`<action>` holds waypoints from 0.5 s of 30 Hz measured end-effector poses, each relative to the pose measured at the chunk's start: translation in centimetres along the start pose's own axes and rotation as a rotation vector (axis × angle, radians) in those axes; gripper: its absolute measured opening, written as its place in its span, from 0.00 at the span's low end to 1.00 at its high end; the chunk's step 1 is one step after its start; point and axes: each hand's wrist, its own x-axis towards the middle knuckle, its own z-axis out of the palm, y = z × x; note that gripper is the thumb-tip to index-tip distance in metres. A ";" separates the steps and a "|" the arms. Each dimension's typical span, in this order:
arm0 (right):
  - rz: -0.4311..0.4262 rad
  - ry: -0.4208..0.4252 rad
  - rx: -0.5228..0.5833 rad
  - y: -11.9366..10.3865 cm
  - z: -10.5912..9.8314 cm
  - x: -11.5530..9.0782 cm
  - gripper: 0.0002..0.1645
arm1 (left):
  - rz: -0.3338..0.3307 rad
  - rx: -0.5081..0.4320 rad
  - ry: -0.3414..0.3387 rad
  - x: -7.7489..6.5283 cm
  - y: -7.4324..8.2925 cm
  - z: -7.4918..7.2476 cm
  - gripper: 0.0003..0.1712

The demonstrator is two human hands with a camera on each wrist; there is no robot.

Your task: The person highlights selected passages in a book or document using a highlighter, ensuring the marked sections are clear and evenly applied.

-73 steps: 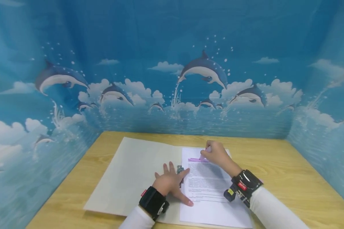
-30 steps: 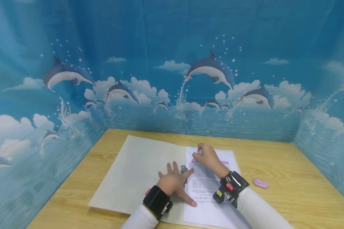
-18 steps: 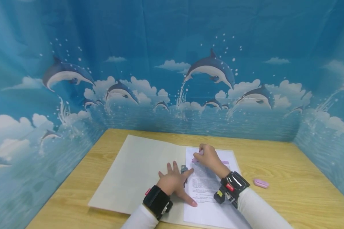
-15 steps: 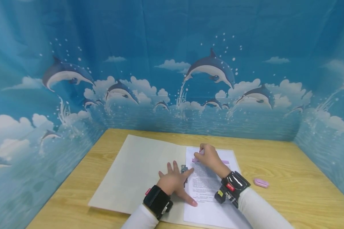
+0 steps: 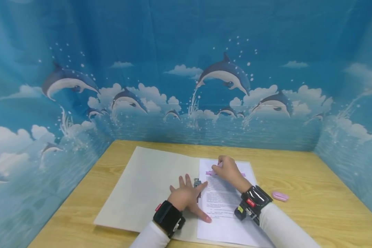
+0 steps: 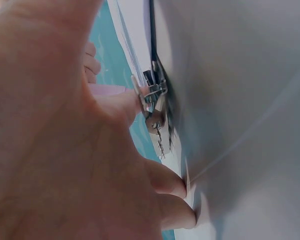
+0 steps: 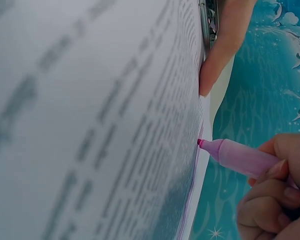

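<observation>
Curled fingers of my right hand [image 5: 230, 170] grip a pink highlighter [image 7: 245, 159]. Its dark pink tip meets the printed sheet [image 5: 223, 225] near the upper lines, as the right wrist view shows. Purple strokes mark the text there. My left hand [image 5: 186, 197] lies spread, fingers apart, across the fold of an open cream folder [image 5: 142, 186]. Its thumb and index finger reach onto the sheet's left edge. Beneath that hand sits a metal clip [image 6: 156, 92], partly hidden in the head view.
A pink highlighter cap [image 5: 280, 196] lies on the wooden table [image 5: 300, 172], right of the folder. A blue curtain [image 5: 179, 131] printed with dolphins stands around the table's back and sides.
My right hand first moved left along the text with the highlighter, then slightly right. The cap, mostly hidden behind my right wrist at first, came into view. My left hand stays on the folder.
</observation>
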 end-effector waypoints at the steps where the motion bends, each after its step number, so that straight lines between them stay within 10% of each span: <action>1: 0.002 -0.001 -0.002 0.1 0.0 0.0 0.13 | -0.001 -0.001 0.001 0.0 0.0 0.0 0.68; 15: 0.027 -0.010 -0.027 1.4 -1.2 -0.4 0.16 | -0.007 -0.005 0.011 0.1 0.0 0.2 0.69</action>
